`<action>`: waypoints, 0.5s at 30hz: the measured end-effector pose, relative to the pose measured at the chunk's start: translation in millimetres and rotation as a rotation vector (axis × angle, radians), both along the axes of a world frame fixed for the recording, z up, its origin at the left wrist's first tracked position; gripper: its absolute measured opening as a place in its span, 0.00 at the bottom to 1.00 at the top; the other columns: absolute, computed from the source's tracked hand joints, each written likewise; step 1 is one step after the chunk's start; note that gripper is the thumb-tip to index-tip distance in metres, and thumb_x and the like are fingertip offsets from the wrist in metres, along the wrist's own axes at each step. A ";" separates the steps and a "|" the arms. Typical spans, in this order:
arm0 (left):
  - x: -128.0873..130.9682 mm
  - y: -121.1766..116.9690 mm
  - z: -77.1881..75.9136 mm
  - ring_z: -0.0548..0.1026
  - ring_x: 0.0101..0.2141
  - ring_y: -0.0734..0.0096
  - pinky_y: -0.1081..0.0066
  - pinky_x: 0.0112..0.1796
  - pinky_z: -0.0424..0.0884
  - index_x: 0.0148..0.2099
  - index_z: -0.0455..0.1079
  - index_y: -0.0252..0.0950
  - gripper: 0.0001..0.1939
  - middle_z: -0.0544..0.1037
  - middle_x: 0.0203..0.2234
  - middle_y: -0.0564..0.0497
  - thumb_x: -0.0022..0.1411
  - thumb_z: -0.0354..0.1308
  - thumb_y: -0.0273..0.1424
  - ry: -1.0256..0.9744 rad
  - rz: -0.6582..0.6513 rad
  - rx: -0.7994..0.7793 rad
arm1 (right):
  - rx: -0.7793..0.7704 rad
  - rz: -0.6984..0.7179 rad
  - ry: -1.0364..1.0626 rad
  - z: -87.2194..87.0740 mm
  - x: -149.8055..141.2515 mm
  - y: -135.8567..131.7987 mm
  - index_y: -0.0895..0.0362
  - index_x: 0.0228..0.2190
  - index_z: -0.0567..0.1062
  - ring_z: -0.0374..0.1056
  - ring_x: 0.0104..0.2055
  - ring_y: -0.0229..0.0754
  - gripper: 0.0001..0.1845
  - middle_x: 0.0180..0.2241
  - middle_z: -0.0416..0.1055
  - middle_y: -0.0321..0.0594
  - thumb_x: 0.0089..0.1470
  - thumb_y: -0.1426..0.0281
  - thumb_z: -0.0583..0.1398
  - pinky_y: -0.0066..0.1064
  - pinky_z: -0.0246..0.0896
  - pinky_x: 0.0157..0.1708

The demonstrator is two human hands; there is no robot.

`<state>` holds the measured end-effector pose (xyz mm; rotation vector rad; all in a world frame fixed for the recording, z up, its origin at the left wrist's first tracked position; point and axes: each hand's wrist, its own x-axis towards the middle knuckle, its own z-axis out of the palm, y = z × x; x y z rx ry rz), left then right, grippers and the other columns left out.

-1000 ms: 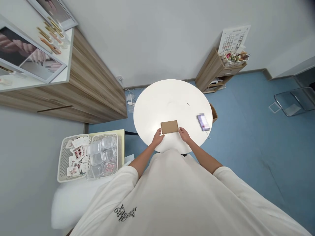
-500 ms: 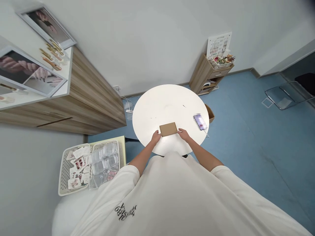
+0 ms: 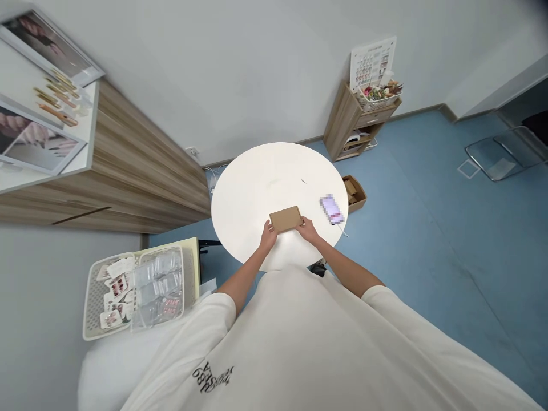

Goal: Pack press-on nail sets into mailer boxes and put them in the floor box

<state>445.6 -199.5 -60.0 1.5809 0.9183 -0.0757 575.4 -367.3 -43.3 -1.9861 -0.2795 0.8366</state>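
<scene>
A flat brown cardboard box point(image 3: 285, 218) lies on the round white table point(image 3: 257, 182), near its front edge. My left hand point(image 3: 268, 235) grips the box's near left corner, fingers curled on it. My right hand point(image 3: 307, 229) holds the near right corner in the same way. A phone point(image 3: 331, 209) with a cable lies on the table to the right of the box.
A white basket point(image 3: 95, 298) with clear packets and nail cards sits low on the left. A wooden counter point(image 3: 141, 165) runs along the left wall. A small wooden shelf unit point(image 3: 347, 124) and an open carton point(image 3: 354, 193) stand behind the table. A clear chair point(image 3: 500, 154) is far right.
Both hands have stayed on the box's near corners and closed more tightly on it. The view has swung, so the table and box sit slightly further left in the picture.
</scene>
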 end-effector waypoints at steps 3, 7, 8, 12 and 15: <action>30.2 -29.8 13.7 0.69 0.62 0.55 0.59 0.54 0.72 0.75 0.42 0.44 0.42 0.61 0.68 0.40 0.65 0.58 0.34 -0.056 -0.018 0.028 | 0.005 -0.028 -0.048 9.3 31.2 -34.2 0.56 0.57 0.69 0.72 0.48 0.48 0.32 0.58 0.65 0.50 0.52 0.62 0.62 0.38 0.70 0.50; 77.2 -78.0 35.6 0.66 0.63 0.54 0.58 0.56 0.71 0.74 0.44 0.44 0.41 0.61 0.69 0.41 0.64 0.58 0.32 -0.144 -0.003 0.048 | 0.004 -0.064 -0.116 17.9 76.6 -83.7 0.54 0.61 0.65 0.71 0.47 0.46 0.35 0.58 0.63 0.49 0.53 0.60 0.61 0.40 0.69 0.53; 89.1 -90.9 40.2 0.66 0.64 0.54 0.57 0.56 0.71 0.74 0.44 0.44 0.41 0.60 0.69 0.41 0.64 0.58 0.31 -0.160 -0.011 0.056 | 0.012 -0.076 -0.133 19.4 87.7 -96.0 0.53 0.61 0.65 0.71 0.46 0.45 0.35 0.58 0.64 0.48 0.53 0.60 0.61 0.40 0.68 0.53; 134.7 -142.3 51.4 0.67 0.63 0.54 0.57 0.55 0.71 0.74 0.45 0.44 0.41 0.60 0.69 0.42 0.65 0.58 0.30 -0.205 -0.063 0.081 | 0.020 -0.180 -0.187 25.1 129.0 -145.4 0.52 0.61 0.65 0.72 0.44 0.43 0.33 0.58 0.63 0.47 0.55 0.60 0.59 0.39 0.68 0.54; 166.4 -178.1 54.2 0.68 0.62 0.54 0.57 0.56 0.70 0.73 0.48 0.44 0.40 0.62 0.68 0.42 0.63 0.59 0.31 -0.232 -0.093 0.082 | -0.008 -0.258 -0.209 28.3 154.8 -184.2 0.55 0.60 0.66 0.72 0.44 0.45 0.32 0.59 0.62 0.50 0.56 0.59 0.57 0.39 0.67 0.54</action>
